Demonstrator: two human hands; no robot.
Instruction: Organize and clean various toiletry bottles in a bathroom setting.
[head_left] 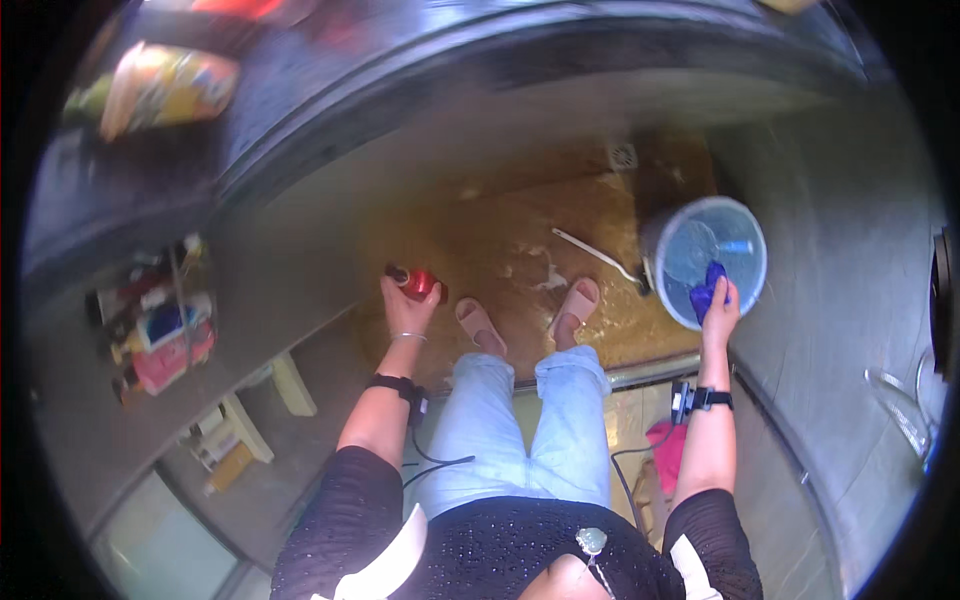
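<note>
On the left, my left hand [408, 317] is wrapped round a small red bottle [419, 286] with a dark end, held above the wet brown floor. My right hand [722, 312] grips a bunched purple-blue cloth [706, 292] over the near side of a round bucket [763, 250]. Water appears to fill the bucket, and a light-blue object [736, 247], too blurred to name, shows inside it. Left of the bucket, a long white-handled brush [597, 252] lies on the floor, its dark head close to the bucket's wall.
A drain cover [622, 156] sits in the floor beyond the brush. Bottles [165, 325] crowd a rack on the left wall. A raised sill [650, 371] runs behind my slippers [575, 305]. Pink cloth [668, 455] lies below my right forearm; a metal hose [897, 410] hangs far right.
</note>
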